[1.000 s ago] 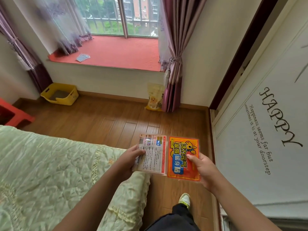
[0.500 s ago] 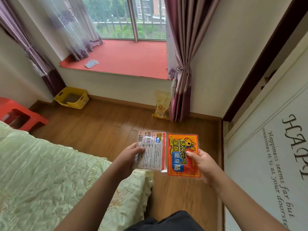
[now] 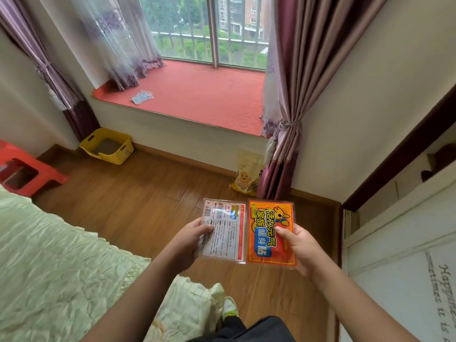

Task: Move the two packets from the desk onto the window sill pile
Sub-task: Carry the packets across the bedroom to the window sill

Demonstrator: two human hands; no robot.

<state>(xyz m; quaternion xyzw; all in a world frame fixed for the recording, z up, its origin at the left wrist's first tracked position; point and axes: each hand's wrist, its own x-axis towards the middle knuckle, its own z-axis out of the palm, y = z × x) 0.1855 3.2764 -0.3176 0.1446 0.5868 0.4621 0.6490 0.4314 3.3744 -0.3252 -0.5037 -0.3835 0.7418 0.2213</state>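
A yellow plastic bin (image 3: 107, 146) sits on the wood floor (image 3: 153, 193) against the wall, with a red stool (image 3: 23, 170) beside it. A pale green quilted bed (image 3: 61, 262) fills the lower left. Purple curtains (image 3: 288, 95) hang tied back, above a yellow bag (image 3: 248, 172).

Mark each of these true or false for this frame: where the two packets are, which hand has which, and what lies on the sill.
1. The left hand holds the white packet. True.
2. The orange packet lies on the bed. False: the right hand holds it above the floor.
3. A small pile lies on the red window sill. True.
4. The yellow bin sits on the sill. False: it is on the floor below.
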